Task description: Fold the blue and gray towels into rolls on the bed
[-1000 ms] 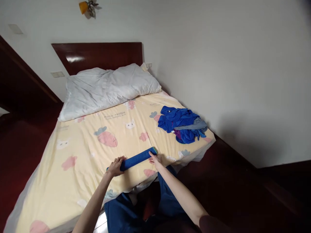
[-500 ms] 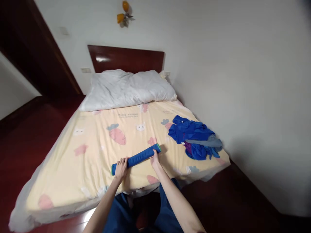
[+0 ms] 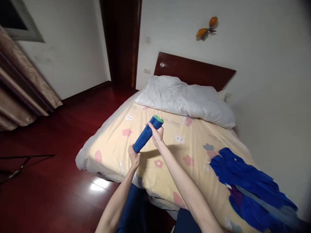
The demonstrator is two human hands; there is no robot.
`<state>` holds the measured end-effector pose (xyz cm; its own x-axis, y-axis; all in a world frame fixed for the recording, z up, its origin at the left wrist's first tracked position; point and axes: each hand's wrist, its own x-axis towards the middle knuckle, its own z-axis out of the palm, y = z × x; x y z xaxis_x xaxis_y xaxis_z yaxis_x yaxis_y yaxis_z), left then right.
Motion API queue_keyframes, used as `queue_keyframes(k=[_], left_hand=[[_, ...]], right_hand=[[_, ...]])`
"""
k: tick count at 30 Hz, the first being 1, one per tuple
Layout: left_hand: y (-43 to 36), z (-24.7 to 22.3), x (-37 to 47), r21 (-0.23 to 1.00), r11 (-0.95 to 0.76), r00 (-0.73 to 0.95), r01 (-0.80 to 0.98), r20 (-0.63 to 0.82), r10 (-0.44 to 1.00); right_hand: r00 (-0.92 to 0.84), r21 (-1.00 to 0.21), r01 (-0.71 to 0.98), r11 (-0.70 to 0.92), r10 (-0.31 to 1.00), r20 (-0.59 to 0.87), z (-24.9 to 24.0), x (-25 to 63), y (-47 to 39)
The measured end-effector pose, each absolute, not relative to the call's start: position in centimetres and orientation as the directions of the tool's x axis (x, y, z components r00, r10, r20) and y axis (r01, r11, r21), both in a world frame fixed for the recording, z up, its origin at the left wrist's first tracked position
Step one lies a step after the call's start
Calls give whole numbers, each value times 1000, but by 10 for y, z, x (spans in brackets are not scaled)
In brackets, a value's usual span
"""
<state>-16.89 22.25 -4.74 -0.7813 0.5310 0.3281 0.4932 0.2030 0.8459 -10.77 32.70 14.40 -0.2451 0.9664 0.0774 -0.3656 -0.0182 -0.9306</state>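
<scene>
A rolled blue cloth (image 3: 143, 138) with green edging at its far end is held up above the bed, tilted with that end higher. My left hand (image 3: 134, 156) closes around its lower end. My right hand (image 3: 156, 132) grips it near the green-edged upper end, thumb along the side. Below lies the yellow bed sheet (image 3: 167, 152), printed with carrots, flowers and white animal faces; the roll and arms cast a shadow on it.
A heap of blue clothes (image 3: 250, 184) with grey and purple pieces lies on the bed's right side. A grey-white quilt (image 3: 184, 97) is bunched by the dark wooden headboard (image 3: 194, 69). At left are a curtain (image 3: 21, 84) and a thin black metal frame (image 3: 26, 158) on the red floor.
Both hands have lifted the rolled cloth off the bed and turned it more upright. The view has swung left, bringing in the curtain and window.
</scene>
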Motion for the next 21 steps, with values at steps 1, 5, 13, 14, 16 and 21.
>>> queue_keyframes(k=[1,5,13,14,16,21], left_hand=[[224,-46,-183,869,202,-824,451,319,468],[232,-43,-240,917,210,-916,339,271,296],[240,-69,-321,890,310,-941,334,294,167],[241,-74,-326,891,316,-944,326,288,162],[244,-84,-332,898,318,-951,305,268,158],[250,-103,-337,911,302,-955,280,230,189]], right_hand=[[-304,-930,-368,-13,947,107,154,-131,321],[-475,-945,-326,39,857,199,174,-209,304],[-564,-967,-224,124,793,233,157,-307,311],[-565,-968,-218,125,793,229,151,-314,313],[-565,-971,-210,114,797,216,140,-324,316],[-555,-978,-183,97,811,184,120,-339,320]])
